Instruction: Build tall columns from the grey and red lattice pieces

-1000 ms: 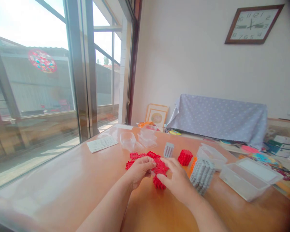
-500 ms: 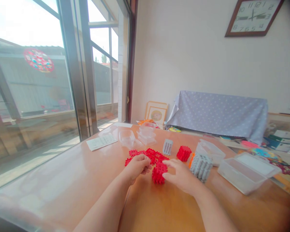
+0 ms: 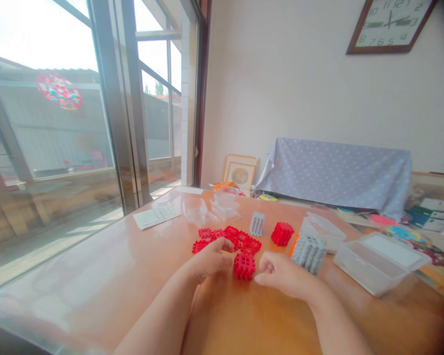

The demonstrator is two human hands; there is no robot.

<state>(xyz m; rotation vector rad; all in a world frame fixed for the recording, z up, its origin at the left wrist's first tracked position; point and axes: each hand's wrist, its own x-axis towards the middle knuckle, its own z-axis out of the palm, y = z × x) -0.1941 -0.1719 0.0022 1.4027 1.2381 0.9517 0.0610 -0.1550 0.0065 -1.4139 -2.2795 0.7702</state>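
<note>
On the wooden table (image 3: pixel 96 276), between our two hands, now stands the small red cube (image 3: pixel 244 266) of interlocking pieces, which a second ago we were lifting and pressing together. Our left hand (image 3: pixel 210 259) has let it go and rests just beside its left face, fingers curled, holding nothing. Our right hand (image 3: pixel 281 273) has also drawn back to the right side, fingers loosely closed, not gripping anything. We judge from this that the cube is finished and put down. Behind it lie the loose red pieces (image 3: pixel 227 236), further right a second red cube (image 3: pixel 281 233), a grey cube (image 3: pixel 309 252) and a clear box (image 3: pixel 381 261).
</note>
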